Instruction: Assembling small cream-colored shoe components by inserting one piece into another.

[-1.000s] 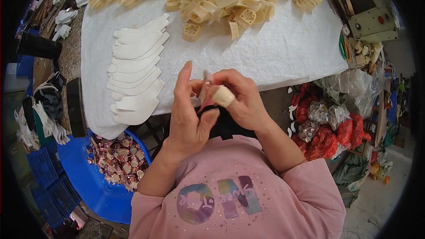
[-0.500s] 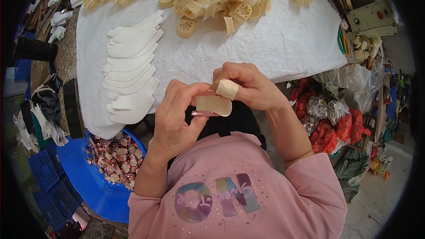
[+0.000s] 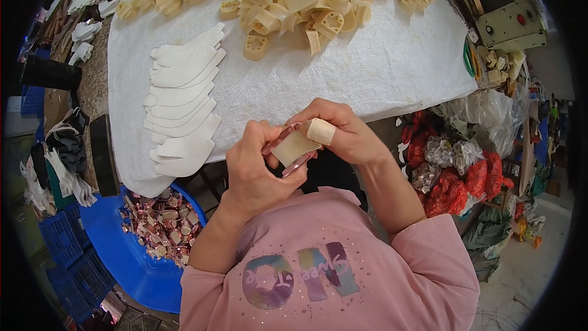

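Observation:
Both hands hold one cream shoe heel (image 3: 293, 149) in front of my waist, past the near edge of the cloth. Shiny pink covering material (image 3: 299, 164) wraps its sides, and the broad cream face shows between. My left hand (image 3: 254, 162) is closed round the left side, fingers behind and thumb below. My right hand (image 3: 349, 135) pinches the right end, its thumb in a cream wrap (image 3: 320, 132) pressing at the upper edge. The right fingertips are partly hidden behind the heel. On the cloth, white cut pieces (image 3: 182, 95) lie in an overlapping row.
Bare cream heels (image 3: 300, 3) are heaped at the far side of the white cloth (image 3: 275, 86). At lower left stands a blue basin (image 3: 113, 251) with many pink-covered heels (image 3: 164, 224). A dark phone-like slab (image 3: 103, 156) sits left; red plastic bags (image 3: 450, 193) lie right.
The heel has tilted, its right end turned up, and both hands have turned with it. My right thumb has shifted slightly right and down along its edge.

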